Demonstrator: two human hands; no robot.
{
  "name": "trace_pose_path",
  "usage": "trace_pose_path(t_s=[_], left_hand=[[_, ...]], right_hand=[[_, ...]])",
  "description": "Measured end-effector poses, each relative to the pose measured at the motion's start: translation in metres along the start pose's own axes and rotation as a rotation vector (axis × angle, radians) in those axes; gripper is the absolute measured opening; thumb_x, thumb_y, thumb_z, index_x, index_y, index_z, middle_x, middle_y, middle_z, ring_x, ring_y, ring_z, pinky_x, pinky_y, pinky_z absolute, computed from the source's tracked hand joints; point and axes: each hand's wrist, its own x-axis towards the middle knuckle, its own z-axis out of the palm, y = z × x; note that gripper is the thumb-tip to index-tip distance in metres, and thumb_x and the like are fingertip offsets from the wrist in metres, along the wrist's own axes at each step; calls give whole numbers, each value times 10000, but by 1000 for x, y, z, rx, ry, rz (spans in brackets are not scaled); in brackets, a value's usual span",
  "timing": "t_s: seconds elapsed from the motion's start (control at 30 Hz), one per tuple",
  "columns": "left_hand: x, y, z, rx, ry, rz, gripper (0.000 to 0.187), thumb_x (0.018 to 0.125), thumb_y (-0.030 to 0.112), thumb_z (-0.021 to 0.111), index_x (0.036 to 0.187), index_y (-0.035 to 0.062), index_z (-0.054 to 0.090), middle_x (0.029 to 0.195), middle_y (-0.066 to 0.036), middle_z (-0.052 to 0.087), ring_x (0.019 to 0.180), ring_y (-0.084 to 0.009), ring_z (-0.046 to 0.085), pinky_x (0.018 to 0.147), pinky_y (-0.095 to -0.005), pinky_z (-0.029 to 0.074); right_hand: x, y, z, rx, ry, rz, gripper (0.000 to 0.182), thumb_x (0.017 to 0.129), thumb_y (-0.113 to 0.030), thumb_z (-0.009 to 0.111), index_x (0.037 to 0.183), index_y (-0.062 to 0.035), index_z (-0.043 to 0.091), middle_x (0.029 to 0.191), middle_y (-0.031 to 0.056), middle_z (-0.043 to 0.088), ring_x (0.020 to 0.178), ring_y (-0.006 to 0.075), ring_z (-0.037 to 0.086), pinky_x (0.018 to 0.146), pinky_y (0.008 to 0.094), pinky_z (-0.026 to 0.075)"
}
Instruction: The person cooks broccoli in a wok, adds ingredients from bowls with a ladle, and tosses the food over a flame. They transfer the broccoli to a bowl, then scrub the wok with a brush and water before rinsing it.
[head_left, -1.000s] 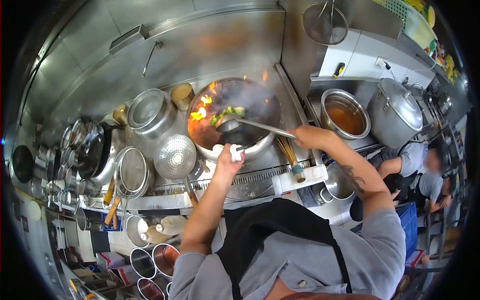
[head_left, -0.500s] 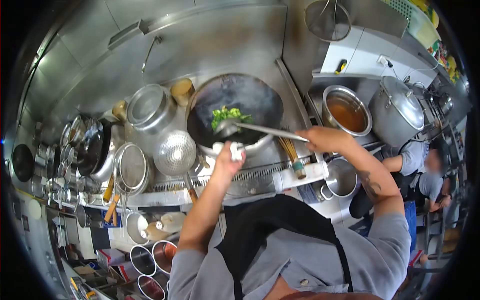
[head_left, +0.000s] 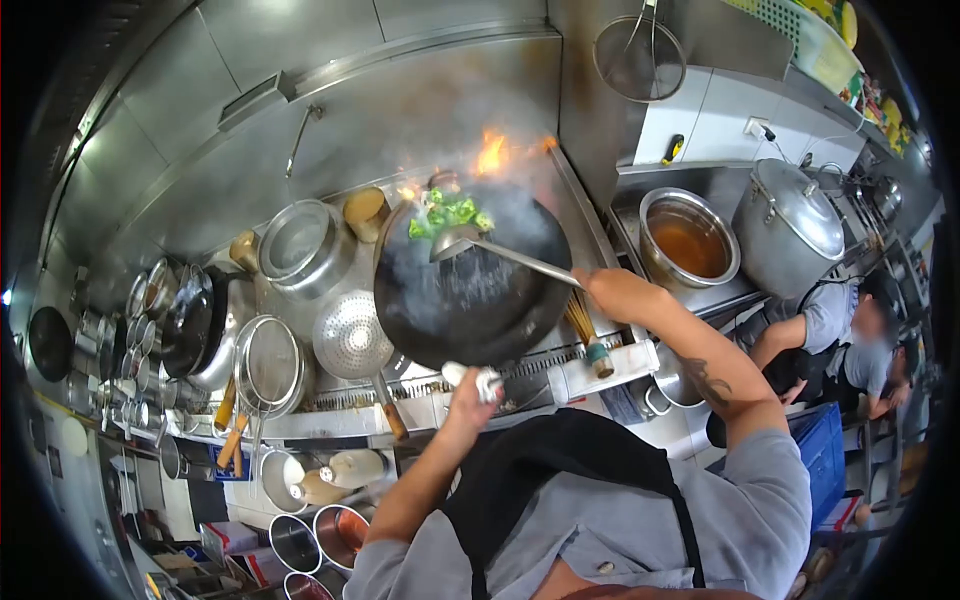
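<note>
A black wok [head_left: 480,310] is tilted over the stove, with steam coming off it. Pieces of green vegetable, which look like broccoli [head_left: 450,212], are bunched near its far rim. My right hand [head_left: 622,296] is closed round the handle of a metal ladle [head_left: 456,243], whose bowl lies against the greens. At the wok's near edge my left hand [head_left: 472,404] is closed on a folded white cloth [head_left: 470,378]. Whether a wok handle lies inside the cloth is hidden.
Flames [head_left: 492,154] rise behind the wok. To its left are a perforated skimmer [head_left: 353,335], a sieve [head_left: 272,362] and stacked pots [head_left: 297,240]. A bamboo brush [head_left: 590,345], a pot of brown liquid [head_left: 690,240] and a lidded pot [head_left: 797,215] stand right. Co-workers [head_left: 835,330] are at far right.
The wok has tilted up and its near edge has come towards me. My left hand and cloth moved down with it. The greens shifted to the far side, and flames appeared behind.
</note>
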Motion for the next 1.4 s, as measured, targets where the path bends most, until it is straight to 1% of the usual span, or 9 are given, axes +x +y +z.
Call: trace_pose_path(t_s=[0.2,0.43,0.67,0.83,0.97,1.03,1.27,1.33,1.4], left_hand=[[49,77,37,-74,-27,-38,123,912,220,529,934,103,563,789,-57,615,639,-206,588,476,-330,482],[39,78,56,-78,118,3,148,936,252,550,1007,123,561,844,-60,618,779,-231,589,574,-366,510],[23,75,66,-101,114,2,167,923,261,551,905,95,565,801,-83,609,716,-256,589,539,-343,502],[26,18,-12,-51,-57,-32,211,965,320,513,956,115,564,774,-45,611,655,-211,588,510,-315,497],[-16,36,25,-88,28,-20,220,971,323,499,959,112,559,770,-45,604,628,-203,584,481,-302,486],[-5,65,34,-81,34,-30,133,930,224,515,904,105,569,737,-48,600,606,-214,578,469,-304,462],[-21,80,58,-57,-28,2,55,861,142,536,847,99,568,713,-51,602,597,-205,580,456,-305,449],[-25,84,65,-81,-68,8,54,861,140,535,847,99,567,714,-50,601,595,-203,580,451,-307,446],[-34,84,73,71,-70,136,55,862,130,545,892,104,584,735,-43,616,621,-185,595,467,-307,451]], right_hand=[[-22,-27,-44,64,-144,-39,368,802,-20,525,1156,81,524,846,273,641,811,418,645,726,492,512],[-26,-19,-31,173,-270,12,442,806,-49,543,1242,12,519,881,270,642,847,405,644,778,477,501],[-21,17,3,198,-135,-161,347,845,-59,493,1182,11,533,816,246,646,772,417,647,710,494,509],[-20,-5,30,10,131,-32,317,869,-87,514,1156,48,531,758,241,635,718,407,644,634,498,512],[-57,-16,45,190,244,35,478,832,-84,576,1278,43,460,939,266,624,808,423,634,702,486,516],[-61,-27,50,350,384,53,584,810,-46,592,1356,27,399,1064,297,594,923,441,606,816,443,501],[-48,-47,48,468,441,141,529,836,-43,561,1317,103,397,1031,328,592,953,464,590,857,462,478],[-45,-47,41,473,475,217,513,865,-67,561,1319,112,399,1144,346,561,1065,449,569,902,436,469],[-41,-44,36,442,527,213,525,868,-73,558,1329,113,388,1106,352,570,1038,453,580,893,438,472]])
